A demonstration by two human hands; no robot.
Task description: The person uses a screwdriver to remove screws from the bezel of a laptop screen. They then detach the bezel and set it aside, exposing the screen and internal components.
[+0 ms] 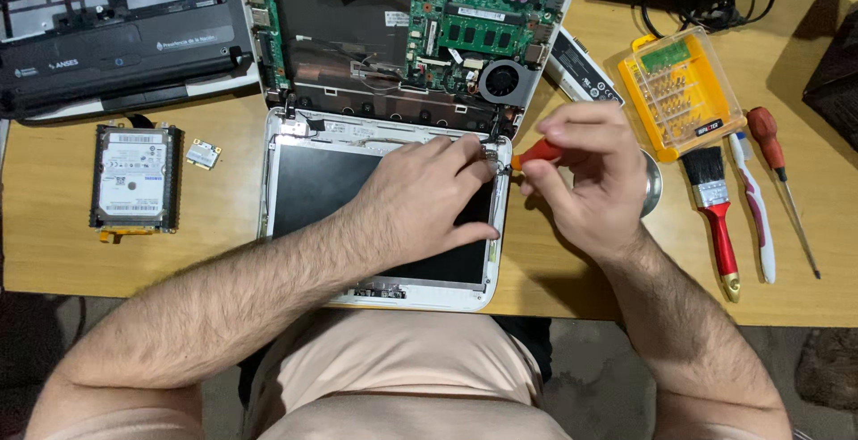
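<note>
Desk (54,252) of pale wood carries my opened white laptop (295,136), green board bare. Beside it: yellow plastic bit case (681,92), red-handled brush (715,217), grey hard drive (134,176). My left hand (429,199) presses the hinge corner; my right hand (590,172) has its fingers clenched around an orange-handled screwdriver (536,152).

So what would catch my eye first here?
Probably the opened laptop mid-table, its green circuit board bared. The left hand rests on its dark screen while the right hand works an orange-handled screwdriver at the hinge. A yellow bit case lies to the right.
</note>
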